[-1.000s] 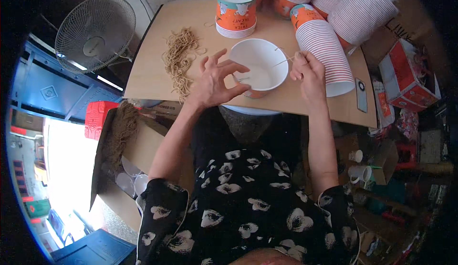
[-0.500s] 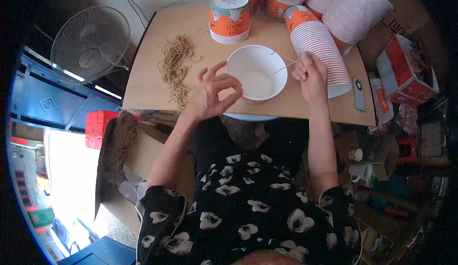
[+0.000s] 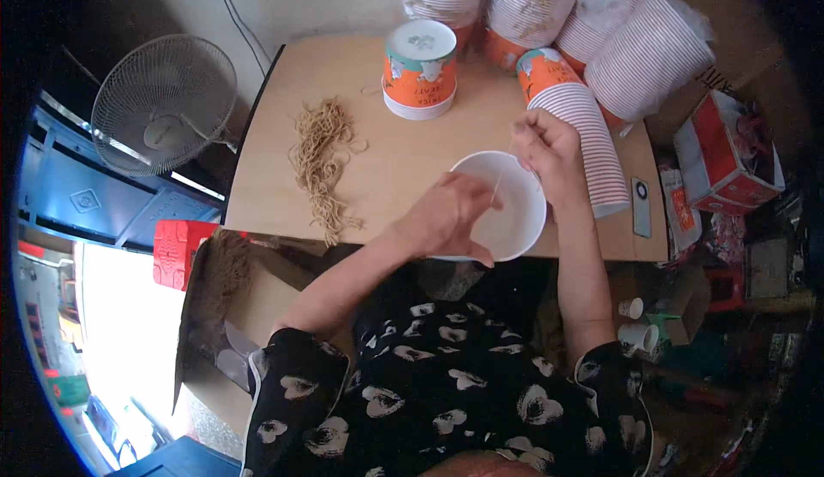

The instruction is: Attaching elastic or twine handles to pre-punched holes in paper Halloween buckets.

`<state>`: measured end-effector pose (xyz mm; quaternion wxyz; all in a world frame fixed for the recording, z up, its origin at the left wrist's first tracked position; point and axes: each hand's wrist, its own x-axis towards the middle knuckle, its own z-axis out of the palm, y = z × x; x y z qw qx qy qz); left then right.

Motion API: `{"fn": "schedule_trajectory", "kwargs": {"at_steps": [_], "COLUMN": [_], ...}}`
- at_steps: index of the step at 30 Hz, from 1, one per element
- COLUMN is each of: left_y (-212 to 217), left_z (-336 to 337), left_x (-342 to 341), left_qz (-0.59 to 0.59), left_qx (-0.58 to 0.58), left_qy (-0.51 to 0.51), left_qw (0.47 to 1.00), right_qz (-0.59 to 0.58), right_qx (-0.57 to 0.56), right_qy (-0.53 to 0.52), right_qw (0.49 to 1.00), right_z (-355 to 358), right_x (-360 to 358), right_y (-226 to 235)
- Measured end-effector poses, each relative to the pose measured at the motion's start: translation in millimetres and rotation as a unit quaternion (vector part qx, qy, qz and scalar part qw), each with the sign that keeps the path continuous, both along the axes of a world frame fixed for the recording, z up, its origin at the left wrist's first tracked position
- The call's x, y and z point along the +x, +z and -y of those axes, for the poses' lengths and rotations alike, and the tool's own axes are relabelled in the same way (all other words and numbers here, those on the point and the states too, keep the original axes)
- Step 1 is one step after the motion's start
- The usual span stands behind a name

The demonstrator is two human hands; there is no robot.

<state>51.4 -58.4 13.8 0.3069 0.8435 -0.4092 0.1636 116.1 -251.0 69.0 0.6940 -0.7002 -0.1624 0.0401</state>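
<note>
A white-lined paper bucket point(image 3: 520, 230) sits at the table's near edge, its mouth facing up toward me. My left hand point(image 3: 448, 216) lies over its left rim, fingers reaching inside and thumb along the near rim, so it appears to grip the wall. A thin pale string point(image 3: 506, 166) runs from the pinched fingers of my right hand point(image 3: 549, 152), above the far right rim, down toward my left fingertips. Whether the left fingers hold its lower end is unclear. A loose pile of tan string point(image 3: 323, 164) lies on the left of the table.
An upturned orange bucket point(image 3: 421, 82) stands behind. On the right lies a nested stack of buckets point(image 3: 584, 125); several bagged stacks point(image 3: 648, 48) lean at the back. A phone point(image 3: 641, 208) rests near the right edge. A fan point(image 3: 163, 108) stands left, a red-and-white carton point(image 3: 730, 155) right.
The bucket has shifted right and nearer to me. My left hand has gone from a pinch beside it to over its rim. My right hand has risen relative to the bucket, with the string drawn steeper.
</note>
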Motion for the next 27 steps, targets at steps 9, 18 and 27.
{"fn": "schedule_trajectory", "kwargs": {"at_steps": [9,18,27], "left_y": [7,37,3], "left_z": [-35,-88,-139], "left_x": [10,179,275], "left_qz": [-0.204,-0.381,-0.399], "left_qx": [-0.122,-0.622,-0.706], "left_qy": [-0.098,-0.100,-0.171], "left_qw": [0.966,0.676,0.560], "right_qz": [-0.018,0.206,0.458], "right_qx": [0.019,-0.015,-0.232], "right_qy": [-0.005,0.008,-0.061], "right_qw": [1.000,0.978,0.856], "right_z": [9,-24,-79], "right_x": [33,113,148], "right_y": [9,89,61]}}
